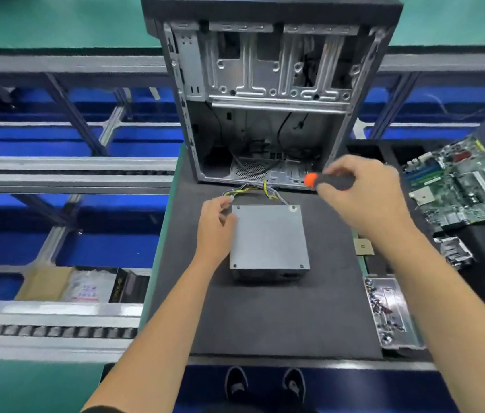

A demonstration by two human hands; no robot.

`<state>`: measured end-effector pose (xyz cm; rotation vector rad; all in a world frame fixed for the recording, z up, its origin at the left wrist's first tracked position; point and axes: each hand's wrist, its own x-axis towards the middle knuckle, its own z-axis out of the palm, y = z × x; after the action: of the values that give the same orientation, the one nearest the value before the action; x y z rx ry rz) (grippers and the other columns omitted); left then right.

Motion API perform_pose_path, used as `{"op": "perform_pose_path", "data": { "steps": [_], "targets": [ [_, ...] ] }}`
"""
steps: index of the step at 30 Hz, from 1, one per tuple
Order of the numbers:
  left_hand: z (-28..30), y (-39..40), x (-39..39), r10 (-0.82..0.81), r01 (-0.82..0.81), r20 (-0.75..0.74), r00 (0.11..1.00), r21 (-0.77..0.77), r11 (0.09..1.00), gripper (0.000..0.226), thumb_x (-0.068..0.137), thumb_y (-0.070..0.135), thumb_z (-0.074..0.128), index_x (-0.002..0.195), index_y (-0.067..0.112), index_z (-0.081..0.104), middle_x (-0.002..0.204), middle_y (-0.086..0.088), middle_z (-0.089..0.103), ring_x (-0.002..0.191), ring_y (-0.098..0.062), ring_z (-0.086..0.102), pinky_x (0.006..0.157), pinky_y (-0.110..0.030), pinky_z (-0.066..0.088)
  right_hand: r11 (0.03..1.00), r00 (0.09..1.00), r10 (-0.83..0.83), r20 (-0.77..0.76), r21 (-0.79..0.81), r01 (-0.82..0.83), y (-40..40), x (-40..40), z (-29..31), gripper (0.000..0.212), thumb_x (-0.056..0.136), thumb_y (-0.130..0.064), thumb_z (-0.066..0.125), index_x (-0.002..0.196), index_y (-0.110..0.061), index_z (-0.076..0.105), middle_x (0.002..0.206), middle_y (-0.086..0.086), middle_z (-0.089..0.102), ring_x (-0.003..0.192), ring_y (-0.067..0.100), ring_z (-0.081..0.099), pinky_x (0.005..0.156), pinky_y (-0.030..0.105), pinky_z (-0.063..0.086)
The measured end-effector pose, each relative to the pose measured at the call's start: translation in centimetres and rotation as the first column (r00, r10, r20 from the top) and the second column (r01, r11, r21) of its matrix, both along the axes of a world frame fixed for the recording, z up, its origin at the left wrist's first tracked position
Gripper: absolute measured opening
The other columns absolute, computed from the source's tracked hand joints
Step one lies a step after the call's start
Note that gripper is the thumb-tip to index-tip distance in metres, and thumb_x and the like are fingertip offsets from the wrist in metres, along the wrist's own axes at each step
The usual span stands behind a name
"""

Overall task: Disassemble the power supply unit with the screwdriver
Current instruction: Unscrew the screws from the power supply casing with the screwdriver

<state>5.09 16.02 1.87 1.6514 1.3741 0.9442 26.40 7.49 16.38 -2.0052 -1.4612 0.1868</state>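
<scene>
The fingers (339, 174) of the right hand (363, 198) are curling around the black handle of the screwdriver (329, 181), gripping it firmly. The orange cap of the handle is pointing to the left, and the shaft is hidden under the hand, so the tip cannot be seen. This hand is hovering above the far right corner of the power supply unit (269, 236), not touching it.

The fingers (225, 204) of the left hand (214, 228) are bending loosely and are resting against the left edge of the unit, near its far left corner. They are just beside the white connector and the bundle of wires (253, 189) that is coming out of the far side of the unit; whether they are pinching the connector I cannot tell.

The power supply unit is lying flat on the dark foam mat (265, 317) in the middle of the desk (163, 234), between the two hands, its grey lid facing up with small screws at the corners. Behind it the open computer case (265, 99) is standing upright. To the right a green motherboard (462, 186) is lying, and near the right forearm a small metal tray (390, 314) is holding screws and other tiny parts.
</scene>
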Motion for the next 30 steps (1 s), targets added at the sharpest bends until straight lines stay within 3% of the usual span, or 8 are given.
{"op": "perform_pose_path", "data": {
  "steps": [6,9,13,16,18,23,27,30],
  "targets": [
    [-0.5,1.3,0.9,0.009,-0.003,-0.101,0.995,0.066,0.998,0.03,0.091,0.013,0.06,0.121,0.01,0.057,0.107,-0.001,0.055,0.078,-0.013,0.054,0.072,-0.016,0.042,0.928,0.942,0.333,0.05,-0.194,-0.317,7.2,-4.7,3.1,0.018,0.071,-0.029,0.078,0.078,-0.014,0.069,0.072,-0.004,0.06,0.079,0.019,0.054,0.065,0.028,0.044],
    [-0.7,1.5,0.7,0.054,-0.052,-0.09,0.995,0.021,0.998,0.021,0.091,0.019,0.062,0.11,0.01,0.063,0.1,-0.001,0.062,0.081,-0.015,0.059,0.074,-0.025,0.049,0.902,0.923,0.377,0.077,-0.257,-0.347,9.6,-5.7,3.2,0.018,0.066,-0.019,0.074,0.074,-0.003,0.069,0.076,0.013,0.067,0.071,0.022,0.056,0.062,0.035,0.054],
    [-0.7,1.8,0.4,0.058,-0.058,-0.013,0.998,-0.002,0.998,0.02,0.088,0.017,0.063,0.109,0.02,0.064,0.091,0.009,0.065,0.073,0.003,0.056,0.067,-0.006,0.044,0.87,0.907,0.41,0.1,-0.341,-0.356,11.2,-6.0,3.4,0.036,0.063,-0.016,0.072,0.086,0.011,0.065,0.09,0.03,0.066,0.064,0.017,0.036,0.048,0.037,0.04],
    [-0.7,2.4,0.1,0.019,-0.018,-0.068,0.998,0.014,1.0,0.017,0.09,0.011,0.061,0.105,0.014,0.069,0.095,0.004,0.068,0.079,0.001,0.058,0.075,-0.01,0.045,0.858,0.902,0.418,0.109,-0.374,-0.352,11.5,-6.1,3.0,0.038,0.064,-0.016,0.075,0.089,0.012,0.065,0.084,0.031,0.065,0.063,0.018,0.038,0.049,0.034,0.038],
    [-0.5,2.9,-0.1,-0.004,0.007,-0.108,0.994,0.026,1.0,0.016,0.091,0.01,0.06,0.103,0.012,0.07,0.093,0.004,0.067,0.082,-0.007,0.059,0.077,-0.016,0.046,0.86,0.906,0.409,0.106,-0.377,-0.344,11.6,-6.0,2.9,0.038,0.065,-0.015,0.075,0.088,0.013,0.065,0.065,0.025,0.053,0.059,0.019,0.036,0.051,0.029,0.035],
    [-0.1,3.7,-0.3,-0.069,0.072,-0.131,0.989,0.021,0.997,0.011,0.088,0.011,0.064,0.098,0.012,0.07,0.084,0.011,0.062,0.071,0.003,0.056,0.066,-0.003,0.041,0.846,0.897,0.43,0.1,-0.39,-0.362,12.0,-6.3,3.4,0.034,0.063,-0.014,0.073,0.083,0.012,0.063,0.062,0.015,0.043,0.059,0.021,0.035,0.05,0.028,0.032],
    [0.0,3.7,-0.2,-0.081,0.087,-0.136,0.987,0.038,0.995,0.009,0.088,0.011,0.064,0.095,0.01,0.069,0.087,0.009,0.063,0.074,0.002,0.056,0.067,-0.003,0.041,0.824,0.878,0.467,0.102,-0.41,-0.39,12.1,-6.6,3.8,0.031,0.064,-0.014,0.073,0.057,-0.008,0.043,0.054,0.006,0.035,0.054,0.023,0.029,0.046,0.027,0.028],
    [0.0,3.5,-0.1,-0.094,0.107,-0.159,0.983,0.078,0.991,0.007,0.088,0.01,0.063,0.093,0.01,0.069,0.089,0.005,0.065,0.077,-0.002,0.057,0.071,-0.007,0.042,0.816,0.867,0.488,0.103,-0.408,-0.41,12.3,-6.7,4.0,0.037,0.064,-0.013,0.072,0.055,-0.011,0.036,0.051,0.005,0.031,0.053,0.023,0.026,0.046,0.026,0.026]
  ]
}}
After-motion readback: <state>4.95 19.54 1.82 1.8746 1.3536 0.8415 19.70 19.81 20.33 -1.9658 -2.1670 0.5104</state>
